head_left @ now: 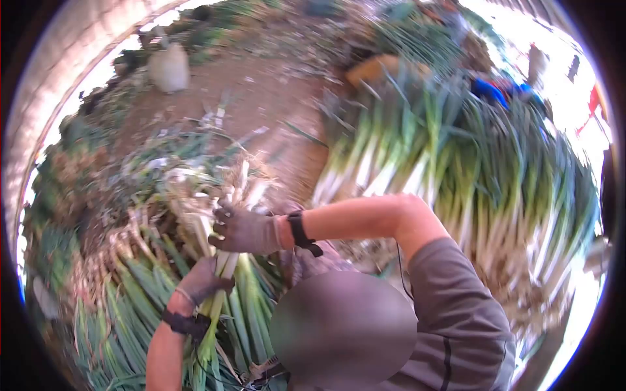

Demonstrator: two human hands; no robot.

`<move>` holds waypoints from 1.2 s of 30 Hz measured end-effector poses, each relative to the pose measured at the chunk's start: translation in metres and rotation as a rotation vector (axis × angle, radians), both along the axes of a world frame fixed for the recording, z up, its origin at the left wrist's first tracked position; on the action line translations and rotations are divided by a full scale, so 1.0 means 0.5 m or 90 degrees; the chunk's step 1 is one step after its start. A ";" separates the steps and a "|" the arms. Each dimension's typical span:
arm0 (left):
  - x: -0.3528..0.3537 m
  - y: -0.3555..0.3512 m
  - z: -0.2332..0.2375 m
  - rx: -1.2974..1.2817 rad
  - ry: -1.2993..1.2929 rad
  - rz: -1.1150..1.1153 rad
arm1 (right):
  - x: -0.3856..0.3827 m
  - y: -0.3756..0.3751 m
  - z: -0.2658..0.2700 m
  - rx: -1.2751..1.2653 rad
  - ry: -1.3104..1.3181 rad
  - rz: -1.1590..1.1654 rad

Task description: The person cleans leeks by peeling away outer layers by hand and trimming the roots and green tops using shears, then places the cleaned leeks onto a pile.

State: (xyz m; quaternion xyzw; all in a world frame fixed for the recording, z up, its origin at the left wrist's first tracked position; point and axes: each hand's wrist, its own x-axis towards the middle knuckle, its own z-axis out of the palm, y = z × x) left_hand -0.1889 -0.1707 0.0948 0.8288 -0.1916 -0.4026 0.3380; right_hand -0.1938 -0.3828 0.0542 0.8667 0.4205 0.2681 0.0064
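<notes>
My left hand (205, 284), in a dark work glove, is closed around the stalks of some leeks (226, 266). Their green leaves run down toward my forearm, and their pale ends point away from me. My right hand (249, 231), also gloved, lies across the white part just above the left one. Its fingers look spread apart over the stalks, though its palm side is hidden. Beyond it are more pale, rooty leek ends (244, 186), slightly blurred.
A pile of leeks (134, 306) lies at the lower left. Long rows of leeks (450, 169) with white stems fill the right side. A pale container (169, 68) stands at the back left on the brown ground (228, 98). Blue cloth or plastic (490, 92) shows at the back right.
</notes>
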 end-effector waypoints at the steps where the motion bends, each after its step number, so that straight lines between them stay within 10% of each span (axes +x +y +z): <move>1: -0.027 -0.018 -0.010 -0.020 0.130 -0.002 | -0.023 -0.014 -0.022 -0.054 0.086 0.006; 5: -0.060 -0.016 -0.069 -0.015 0.284 -0.069 | -0.095 -0.046 -0.055 -0.041 0.264 0.048; 9: 0.010 -0.060 0.027 0.079 0.119 -0.153 | -0.093 -0.097 0.009 0.038 0.082 -0.055; 13: 0.023 -0.189 0.255 0.227 -0.708 -0.222 | -0.042 -0.268 0.056 0.172 -0.178 -0.223; 15: -0.024 -0.199 0.362 0.128 -1.101 -0.202 | -0.084 -0.404 0.075 0.314 0.048 -0.343; 20: -0.016 -0.080 0.333 -0.162 -0.823 0.009 | -0.322 -0.696 -0.097 0.474 -0.009 -0.920; 24: 0.018 0.027 0.028 -0.040 -0.371 0.085 | -0.527 -0.862 -0.429 0.889 0.248 -1.210; 25: 0.022 0.051 -0.045 -0.061 -0.308 0.075 | -0.563 -0.874 -0.482 0.790 0.289 -1.301; 29: -0.023 0.142 -0.244 -0.061 -0.086 0.213 | -0.594 -0.856 -0.512 0.809 0.180 -1.332; 35: -0.038 0.100 -0.230 -0.035 -0.007 0.213 | -0.526 -0.870 -0.497 1.080 0.122 -1.060; 36: -0.043 0.089 -0.225 -0.049 -0.006 0.236 | -0.539 -0.936 -0.583 0.843 0.082 -1.154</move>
